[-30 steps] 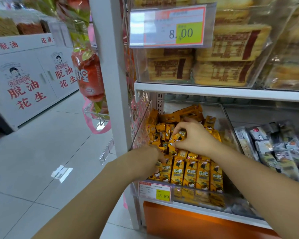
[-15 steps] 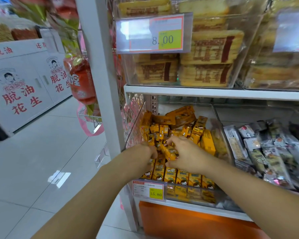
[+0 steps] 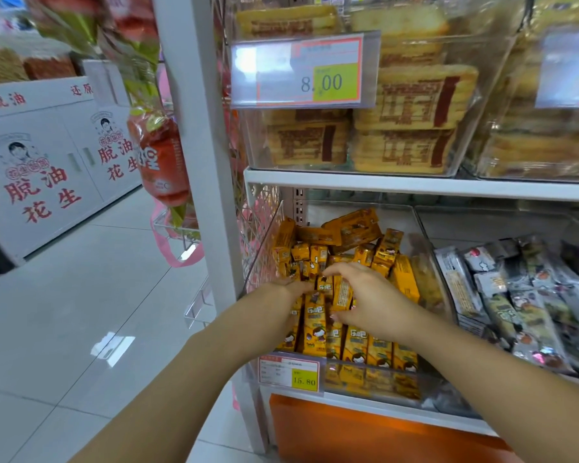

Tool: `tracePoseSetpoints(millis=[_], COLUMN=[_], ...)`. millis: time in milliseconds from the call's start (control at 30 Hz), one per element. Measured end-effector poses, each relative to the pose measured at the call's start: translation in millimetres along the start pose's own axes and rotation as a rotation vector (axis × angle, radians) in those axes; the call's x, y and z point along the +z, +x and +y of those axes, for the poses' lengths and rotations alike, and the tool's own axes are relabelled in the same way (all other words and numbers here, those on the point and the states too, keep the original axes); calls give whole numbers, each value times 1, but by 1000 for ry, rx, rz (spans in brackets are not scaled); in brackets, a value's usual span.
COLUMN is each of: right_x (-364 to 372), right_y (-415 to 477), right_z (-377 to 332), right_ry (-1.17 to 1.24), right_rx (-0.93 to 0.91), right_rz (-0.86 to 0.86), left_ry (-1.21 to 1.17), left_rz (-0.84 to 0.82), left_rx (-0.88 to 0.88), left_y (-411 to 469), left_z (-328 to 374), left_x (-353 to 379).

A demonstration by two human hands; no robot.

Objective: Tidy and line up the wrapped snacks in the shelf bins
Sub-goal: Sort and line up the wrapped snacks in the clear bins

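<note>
Right hand (image 3: 365, 297) arches over the middle of the clear, rigid plastic shelf bin (image 3: 430, 262). Its fingers curl down from above and its thumb tucks underneath, pinching one upright bar among the narrow yellow glossy-wrapped snack bars (image 3: 315, 325). Left hand (image 3: 290, 289) reaches in along the bin's left wall, but its fingertips are buried among the bars, so I cannot tell whether it grips or merely presses.

The bars fill this lower-shelf bin. The front rows stand on end, faces forward, in a fairly even line, while those at the back lie heaped and tilted every way.

The likeliest upset is a toppled row. These bars are tall, thin and packed side by side, so dragging the pinched one sideways could knock its neighbours over. The wrapping looks slick and slightly crinkled, so a light pinch might let the bar slip. The loose back heap could also slide forward onto the tidy rows if its support is disturbed. The bin's front lip, which carries a white and yellow price label (image 3: 290, 372), is low, so a bar nudged outward could tip over it towards the floor.
</note>
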State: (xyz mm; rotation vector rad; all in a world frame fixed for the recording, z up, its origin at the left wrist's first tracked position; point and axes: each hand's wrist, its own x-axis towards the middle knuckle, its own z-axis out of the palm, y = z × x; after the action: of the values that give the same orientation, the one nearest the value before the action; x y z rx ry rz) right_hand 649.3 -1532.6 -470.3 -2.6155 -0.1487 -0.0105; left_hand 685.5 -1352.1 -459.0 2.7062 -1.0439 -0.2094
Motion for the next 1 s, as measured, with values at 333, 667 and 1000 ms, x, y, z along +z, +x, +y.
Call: tracePoseSetpoints(millis=[333,667,1000], right_x=[-29,-31,-10], right_y=[10,13,-42], right_z=[15,24,-18], right_ry=[-280,-299,49], right_rx=[199,237,-69], right_rz=[266,280,-113], left_ry=[-25,-48,-127], left_rz=[-83,-103,26], left_rx=[38,52,1], left_y=[15,14,20], left_z=[2,-2,3], left_x=[13,7,7])
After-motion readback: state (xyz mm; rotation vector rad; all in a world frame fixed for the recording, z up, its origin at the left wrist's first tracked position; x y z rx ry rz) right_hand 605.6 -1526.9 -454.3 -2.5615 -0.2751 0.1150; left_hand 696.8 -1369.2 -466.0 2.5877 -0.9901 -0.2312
